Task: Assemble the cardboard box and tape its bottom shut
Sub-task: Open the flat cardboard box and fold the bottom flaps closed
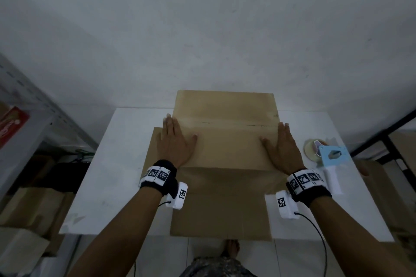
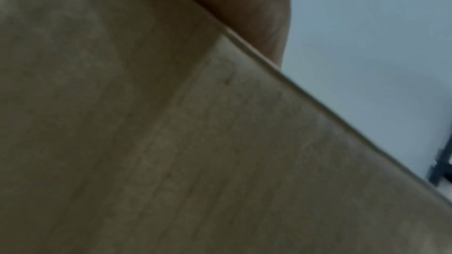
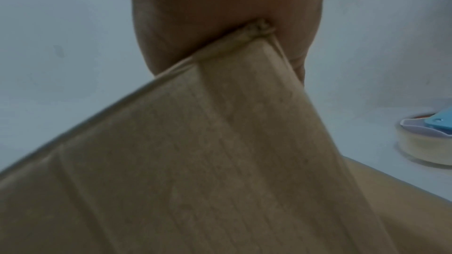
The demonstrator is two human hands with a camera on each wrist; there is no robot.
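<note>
A brown cardboard box point(image 1: 225, 141) stands on the white table point(image 1: 121, 164), its two long bottom flaps folded down and meeting at a seam point(image 1: 225, 123). My left hand point(image 1: 174, 141) lies flat with straight fingers on the near flap's left end. My right hand point(image 1: 283, 148) lies flat on its right end. Another flap hangs toward me over the table's front edge point(image 1: 220, 209). In the left wrist view the palm point(image 2: 244, 7) presses on the cardboard point(image 2: 171, 142). In the right wrist view the palm point(image 3: 220, 7) sits on the box corner point(image 3: 259, 28). A tape dispenser point(image 1: 331, 159) with a blue body and white handle lies to the right.
A roll of tape point(image 3: 425, 146) sits in the dispenser on the table's right side. A grey metal shelf point(image 1: 27, 119) with cardboard boxes point(image 1: 29, 209) stands at the left. More cardboard point(image 1: 382, 186) leans at the right. The wall point(image 1: 202, 29) is close behind the table.
</note>
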